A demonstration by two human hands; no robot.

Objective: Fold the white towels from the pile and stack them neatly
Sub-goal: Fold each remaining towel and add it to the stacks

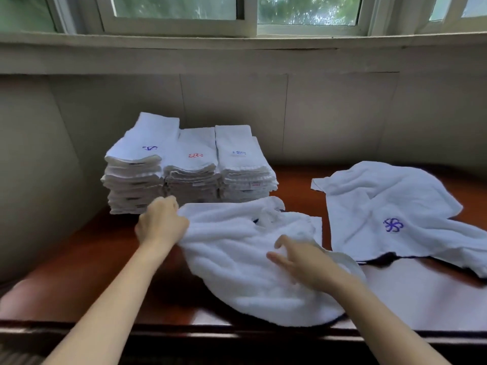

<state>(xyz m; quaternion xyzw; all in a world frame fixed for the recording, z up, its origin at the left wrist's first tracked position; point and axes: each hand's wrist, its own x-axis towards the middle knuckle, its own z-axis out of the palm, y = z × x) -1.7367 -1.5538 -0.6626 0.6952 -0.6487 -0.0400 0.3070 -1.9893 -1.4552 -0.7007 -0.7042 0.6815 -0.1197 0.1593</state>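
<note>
White towel (237,259) between hands: left hand (160,225) gripping its edge, right hand (303,262) loose-fingered above.

Reddish wooden table (87,248), window (179,11) behind

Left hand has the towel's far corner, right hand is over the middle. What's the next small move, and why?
Probably pull the towel flat: it lies rumpled on the table, the left hand grips its far left edge, and the right hand hovers open, free to smooth it before folding.

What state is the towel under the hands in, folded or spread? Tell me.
Neither neatly: the towel lies rumpled and loosely doubled. The left hand grips its corner; the right hand hovers open.
</note>
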